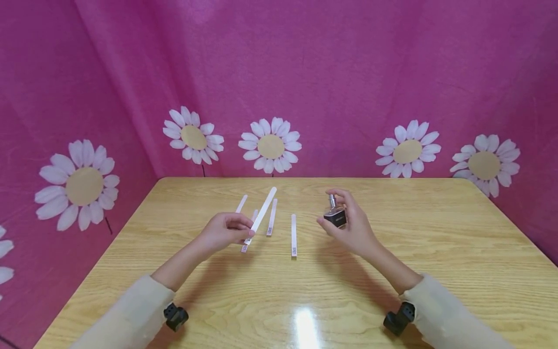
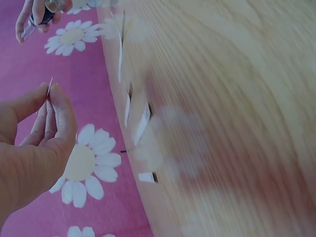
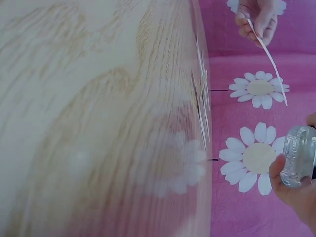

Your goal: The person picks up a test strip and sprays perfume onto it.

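head view, pinched strip (image 1: 265, 211), likely perfume bottle (image 1: 335, 217)

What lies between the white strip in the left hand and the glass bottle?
In the head view, two more white strips lie there on the wooden table.

A slim white paper strip (image 1: 264, 211) is pinched near its lower end between the thumb and fingers of the left hand (image 1: 230, 228) — raised above the wooden table (image 1: 244, 295), its rounded tip slanting up and to the right. Small print marks the pinched end. In the right hand (image 1: 355, 232), a small clear glass bottle (image 1: 335, 216) with a black label and pale lettering is held off the table, leaning slightly, a fingertip over its silver sprayer (image 1: 333, 200). Four similar strips (image 1: 294, 234) lie flat on the table — one partly hidden behind the raised strip.
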A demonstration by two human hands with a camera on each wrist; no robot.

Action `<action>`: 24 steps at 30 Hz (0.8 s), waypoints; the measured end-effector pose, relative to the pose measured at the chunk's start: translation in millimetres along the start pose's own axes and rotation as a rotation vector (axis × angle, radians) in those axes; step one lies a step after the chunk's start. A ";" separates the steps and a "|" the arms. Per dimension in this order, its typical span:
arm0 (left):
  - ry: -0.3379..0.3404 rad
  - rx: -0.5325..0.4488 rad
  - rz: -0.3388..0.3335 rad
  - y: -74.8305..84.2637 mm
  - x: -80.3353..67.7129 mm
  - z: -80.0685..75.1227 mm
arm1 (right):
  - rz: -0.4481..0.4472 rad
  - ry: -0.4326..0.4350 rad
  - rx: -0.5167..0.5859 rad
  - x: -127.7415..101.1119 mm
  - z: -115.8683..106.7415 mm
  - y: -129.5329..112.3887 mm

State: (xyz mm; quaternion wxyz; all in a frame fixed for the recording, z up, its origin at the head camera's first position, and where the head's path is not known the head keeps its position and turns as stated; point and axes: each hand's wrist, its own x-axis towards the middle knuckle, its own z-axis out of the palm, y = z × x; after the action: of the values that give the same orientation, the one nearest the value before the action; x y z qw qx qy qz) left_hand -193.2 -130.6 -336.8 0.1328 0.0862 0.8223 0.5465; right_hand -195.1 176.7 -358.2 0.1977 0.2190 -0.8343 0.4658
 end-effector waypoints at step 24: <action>0.104 -0.004 -0.058 -27.1 4.3 -42.0 | 0.037 -0.055 0.055 0.1 -5.5 7.9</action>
State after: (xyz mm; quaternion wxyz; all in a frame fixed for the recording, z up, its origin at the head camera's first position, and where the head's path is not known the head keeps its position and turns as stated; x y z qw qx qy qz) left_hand -210.3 -176.6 -346.9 0.1060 0.0335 0.8292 0.5478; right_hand -198.8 185.2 -361.0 0.1600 0.2216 -0.8301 0.4860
